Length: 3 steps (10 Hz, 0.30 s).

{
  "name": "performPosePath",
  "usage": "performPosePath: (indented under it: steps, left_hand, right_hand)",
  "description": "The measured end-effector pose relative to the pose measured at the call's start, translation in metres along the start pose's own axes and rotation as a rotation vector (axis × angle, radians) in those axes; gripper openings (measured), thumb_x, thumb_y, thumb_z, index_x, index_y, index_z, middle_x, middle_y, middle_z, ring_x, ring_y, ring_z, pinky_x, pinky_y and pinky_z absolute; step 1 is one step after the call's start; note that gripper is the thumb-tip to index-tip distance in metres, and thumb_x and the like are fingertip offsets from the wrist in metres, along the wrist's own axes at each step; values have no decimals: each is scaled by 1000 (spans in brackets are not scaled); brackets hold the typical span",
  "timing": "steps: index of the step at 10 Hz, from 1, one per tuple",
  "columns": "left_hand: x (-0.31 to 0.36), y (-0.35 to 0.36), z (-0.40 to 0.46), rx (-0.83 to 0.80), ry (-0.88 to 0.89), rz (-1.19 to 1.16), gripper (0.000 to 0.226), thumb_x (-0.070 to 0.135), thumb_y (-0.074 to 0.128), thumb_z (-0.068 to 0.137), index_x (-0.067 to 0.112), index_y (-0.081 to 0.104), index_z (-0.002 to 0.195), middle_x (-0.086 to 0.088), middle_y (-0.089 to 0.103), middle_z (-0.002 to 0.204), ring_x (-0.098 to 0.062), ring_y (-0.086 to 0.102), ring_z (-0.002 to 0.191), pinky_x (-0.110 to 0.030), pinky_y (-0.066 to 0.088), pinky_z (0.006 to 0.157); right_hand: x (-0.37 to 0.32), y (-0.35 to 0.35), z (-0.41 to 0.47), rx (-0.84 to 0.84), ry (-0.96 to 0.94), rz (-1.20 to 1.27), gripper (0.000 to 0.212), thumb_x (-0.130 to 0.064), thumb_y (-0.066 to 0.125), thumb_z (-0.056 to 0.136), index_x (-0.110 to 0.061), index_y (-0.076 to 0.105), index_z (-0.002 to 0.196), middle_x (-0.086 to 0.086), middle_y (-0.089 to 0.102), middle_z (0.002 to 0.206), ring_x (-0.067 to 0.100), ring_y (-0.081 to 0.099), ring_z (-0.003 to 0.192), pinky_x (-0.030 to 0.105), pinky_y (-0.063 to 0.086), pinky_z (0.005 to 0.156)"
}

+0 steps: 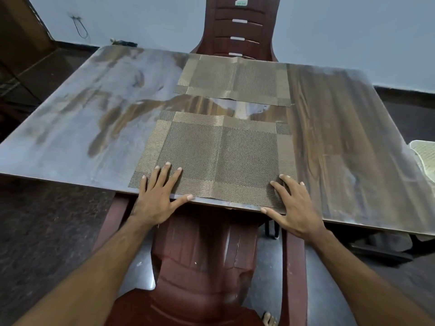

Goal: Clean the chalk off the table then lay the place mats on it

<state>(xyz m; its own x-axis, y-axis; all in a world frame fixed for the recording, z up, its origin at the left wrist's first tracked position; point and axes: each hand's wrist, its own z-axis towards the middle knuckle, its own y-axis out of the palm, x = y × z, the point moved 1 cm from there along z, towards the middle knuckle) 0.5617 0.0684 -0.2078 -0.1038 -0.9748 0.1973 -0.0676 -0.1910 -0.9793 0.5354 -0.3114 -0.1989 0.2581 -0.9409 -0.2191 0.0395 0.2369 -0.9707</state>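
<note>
Two woven tan-and-brown place mats lie flat on the wooden table (341, 137). The near mat (219, 156) reaches the table's front edge; the far mat (235, 80) lies by the back edge. My left hand (160, 191) rests flat with spread fingers on the near mat's front left corner, thumb along the table edge. My right hand (294, 205) presses flat on the mat's front right corner. A whitish smeared film covers the table's left half (77, 118) and shows between the mats.
A maroon plastic chair (202, 267) stands directly below me against the table's front edge. A second maroon chair (240, 27) stands at the far side. A white mesh object (423, 156) pokes in at the right edge. Dark floor surrounds the table.
</note>
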Motion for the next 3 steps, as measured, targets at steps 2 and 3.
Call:
performPosePath:
  steps: [2, 3]
  left_hand:
    - [6, -11, -4, -55, -25, 27, 101, 91, 8, 71, 36, -2, 155, 4, -7, 164, -24, -4, 151, -51, 1, 119]
    - [21, -21, -19, -7, -56, -101, 101, 89, 3, 73, 31, -2, 156, 4, -8, 164, -23, -4, 151, -50, 1, 120]
  right_hand:
    - [-5, -10, -6, -78, 35, 34, 90, -83, 29, 84, -27, 28, 154, 4, 16, 161, 21, 13, 150, 53, 4, 121]
    - [-15, -17, -27, -92, 100, 94, 91, -84, 23, 85, -27, 24, 156, 2, 14, 163, 17, 4, 152, 46, -8, 122]
